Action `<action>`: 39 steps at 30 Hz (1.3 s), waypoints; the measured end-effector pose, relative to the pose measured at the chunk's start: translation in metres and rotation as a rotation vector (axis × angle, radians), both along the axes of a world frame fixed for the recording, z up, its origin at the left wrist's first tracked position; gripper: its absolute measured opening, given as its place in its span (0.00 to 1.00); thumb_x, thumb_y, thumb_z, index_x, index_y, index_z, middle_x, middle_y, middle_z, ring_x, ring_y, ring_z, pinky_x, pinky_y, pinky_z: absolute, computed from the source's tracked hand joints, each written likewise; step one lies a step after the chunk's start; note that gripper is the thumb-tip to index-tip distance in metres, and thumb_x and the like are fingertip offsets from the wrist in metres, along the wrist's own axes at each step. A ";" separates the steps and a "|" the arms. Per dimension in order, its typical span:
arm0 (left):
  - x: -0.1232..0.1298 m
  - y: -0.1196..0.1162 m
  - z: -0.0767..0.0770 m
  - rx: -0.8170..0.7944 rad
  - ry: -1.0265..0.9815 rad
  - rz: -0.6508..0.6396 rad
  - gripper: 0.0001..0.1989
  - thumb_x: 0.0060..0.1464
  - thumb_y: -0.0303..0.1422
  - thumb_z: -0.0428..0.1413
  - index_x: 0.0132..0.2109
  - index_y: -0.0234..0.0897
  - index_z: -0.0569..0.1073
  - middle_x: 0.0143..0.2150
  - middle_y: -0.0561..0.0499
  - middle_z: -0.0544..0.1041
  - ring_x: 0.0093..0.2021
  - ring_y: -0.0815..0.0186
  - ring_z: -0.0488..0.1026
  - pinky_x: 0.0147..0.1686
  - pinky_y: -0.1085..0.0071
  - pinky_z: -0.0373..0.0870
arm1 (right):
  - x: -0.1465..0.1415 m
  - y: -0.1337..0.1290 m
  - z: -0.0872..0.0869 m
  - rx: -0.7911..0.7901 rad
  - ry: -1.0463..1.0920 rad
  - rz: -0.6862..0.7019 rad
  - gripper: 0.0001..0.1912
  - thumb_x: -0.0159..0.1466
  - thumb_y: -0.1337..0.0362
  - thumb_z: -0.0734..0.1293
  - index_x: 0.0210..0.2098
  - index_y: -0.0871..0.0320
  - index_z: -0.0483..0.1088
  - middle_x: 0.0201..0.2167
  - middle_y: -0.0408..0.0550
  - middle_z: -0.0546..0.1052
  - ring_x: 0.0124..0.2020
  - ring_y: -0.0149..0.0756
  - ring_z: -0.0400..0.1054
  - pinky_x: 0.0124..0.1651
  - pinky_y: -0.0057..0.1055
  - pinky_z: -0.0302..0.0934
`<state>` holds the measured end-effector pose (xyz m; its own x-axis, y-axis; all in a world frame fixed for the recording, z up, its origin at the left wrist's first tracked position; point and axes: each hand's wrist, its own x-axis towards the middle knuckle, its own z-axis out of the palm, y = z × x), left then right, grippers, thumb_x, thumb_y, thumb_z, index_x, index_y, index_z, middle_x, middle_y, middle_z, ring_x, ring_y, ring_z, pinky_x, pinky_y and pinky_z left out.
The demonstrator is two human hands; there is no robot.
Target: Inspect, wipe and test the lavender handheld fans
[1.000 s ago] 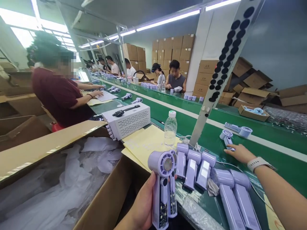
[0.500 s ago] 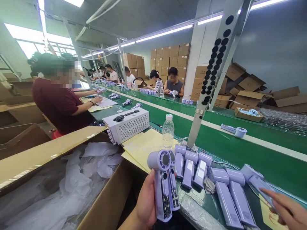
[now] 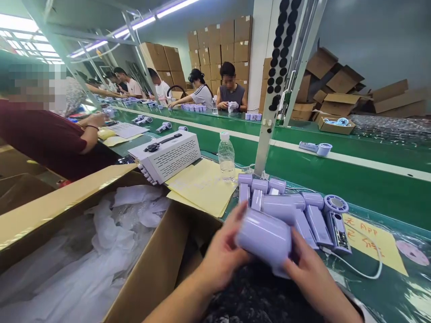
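Note:
Low in front of me, my left hand point(image 3: 224, 249) and my right hand point(image 3: 308, 264) grip a pair of lilac handheld fans from both sides. The nearer handheld fan point(image 3: 264, 235) is blurred, its smooth round head turned toward me. Just behind it shows part of the second fan point(image 3: 278, 207). Their handles are mostly hidden by the heads and my fingers. Beyond them several more lilac fans point(image 3: 318, 224) lie in a row on the bench. The rightmost fan point(image 3: 337, 229) lies grille up, its handle uncovered with a circuit board showing, a white cable beside it.
An open carton point(image 3: 161, 260) with white plastic bags stands at my left. A water bottle point(image 3: 226, 157), yellow paper sheets point(image 3: 202, 186) and a white metal instrument box point(image 3: 168, 154) are on the bench. A post point(image 3: 266, 130) rises before the green conveyor point(image 3: 353, 179). Co-workers sit along it.
My right hand has left the rightmost fan and come to the two fans in my left hand. Those fans have tipped over and turned. The rightmost fan now lies grille up. The view has shifted.

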<state>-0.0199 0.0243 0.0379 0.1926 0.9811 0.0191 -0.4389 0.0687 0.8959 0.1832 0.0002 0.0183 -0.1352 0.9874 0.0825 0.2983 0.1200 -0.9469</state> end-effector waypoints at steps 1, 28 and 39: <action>-0.009 0.004 -0.002 -0.020 0.010 0.105 0.30 0.34 0.50 0.74 0.43 0.36 0.81 0.46 0.42 0.82 0.45 0.54 0.77 0.47 0.64 0.73 | 0.002 0.006 0.000 0.000 -0.118 -0.022 0.31 0.66 0.55 0.66 0.67 0.57 0.63 0.64 0.60 0.72 0.62 0.56 0.69 0.64 0.54 0.63; -0.094 0.161 -0.012 0.275 1.493 0.506 0.08 0.58 0.28 0.55 0.39 0.34 0.79 0.42 0.40 0.75 0.50 0.50 0.71 0.54 0.52 0.68 | -0.003 -0.012 0.031 -0.442 0.611 0.301 0.24 0.57 0.49 0.78 0.43 0.59 0.73 0.37 0.51 0.80 0.33 0.34 0.78 0.36 0.28 0.72; -0.096 0.162 -0.039 0.222 1.651 0.443 0.05 0.61 0.27 0.53 0.35 0.35 0.70 0.41 0.46 0.72 0.49 0.56 0.69 0.55 0.54 0.64 | 0.001 -0.024 0.031 -0.500 0.844 0.461 0.31 0.58 0.55 0.78 0.57 0.57 0.69 0.41 0.52 0.80 0.36 0.37 0.79 0.38 0.32 0.74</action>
